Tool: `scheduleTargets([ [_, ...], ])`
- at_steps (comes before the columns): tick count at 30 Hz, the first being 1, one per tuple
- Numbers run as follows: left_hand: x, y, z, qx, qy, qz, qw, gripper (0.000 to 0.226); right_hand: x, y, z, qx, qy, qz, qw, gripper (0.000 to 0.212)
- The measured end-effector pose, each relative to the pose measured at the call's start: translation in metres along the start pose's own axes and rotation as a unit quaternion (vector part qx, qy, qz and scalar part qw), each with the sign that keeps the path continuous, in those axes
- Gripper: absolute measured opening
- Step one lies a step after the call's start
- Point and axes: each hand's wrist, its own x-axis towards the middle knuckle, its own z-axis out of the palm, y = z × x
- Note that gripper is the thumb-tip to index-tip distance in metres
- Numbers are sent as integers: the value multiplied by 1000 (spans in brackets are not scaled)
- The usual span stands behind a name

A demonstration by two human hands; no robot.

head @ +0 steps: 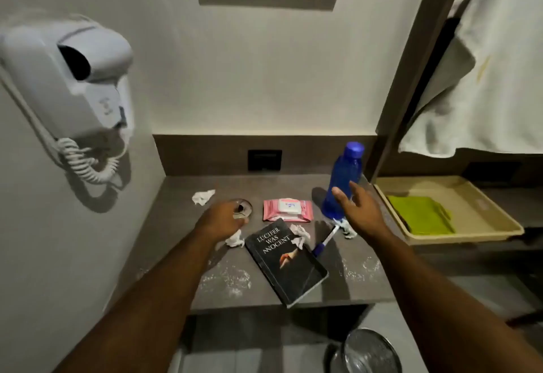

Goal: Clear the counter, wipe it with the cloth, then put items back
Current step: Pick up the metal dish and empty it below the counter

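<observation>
A dark grey counter (182, 196) holds a black book (286, 264), a pink wipes pack (287, 209), an upright blue bottle (343, 178), a blue-and-white pen (324, 240) and crumpled tissues (202, 196). White powder is scattered near the front edge. My left hand (221, 218) hovers over a round metal grommet (245, 206), fingers curled, holding nothing I can see. Open with fingers spread, my right hand (357, 206) sits just in front of the bottle without gripping it. A green cloth (420, 214) lies in a beige tray (470, 234) to the right.
A white wall-mounted hair dryer (70, 84) with a coiled cord hangs at the left. A black socket (264, 160) sits in the backsplash. A white towel (484, 64) hangs at the upper right. A metal bin (370, 352) stands below the counter.
</observation>
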Motion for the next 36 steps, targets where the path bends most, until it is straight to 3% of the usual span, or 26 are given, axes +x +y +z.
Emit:
scheduleTargets([
  [4,-6,-27,47,123,-44,-60,990,34,23,41,6,-88,-43,47,994,60],
  [9,11,-34,85,182,-49,-42,981,29,59,89,14,-253,-111,49,960,41],
  [13,26,-31,87,207,-22,-70,976,17,74,109,17,-339,-154,23,928,47],
  [16,35,-31,85,178,-11,-85,980,14,80,116,24,-345,-184,-4,920,65],
  [20,46,-22,73,131,12,-107,986,11,78,122,32,-365,-174,-62,913,47],
  [24,52,-18,59,94,45,-86,991,30,77,123,34,-309,-77,-29,947,27],
  [27,60,-25,47,109,69,-51,990,21,77,111,38,-264,-5,1,965,20],
  [29,69,-32,38,117,88,-71,987,12,72,100,48,-274,-19,-34,961,16],
  [32,83,-43,24,120,135,-113,977,17,61,80,78,-248,-56,-82,964,16],
  [36,103,-67,8,162,139,-113,970,27,47,65,119,-248,-99,-40,963,23],
])
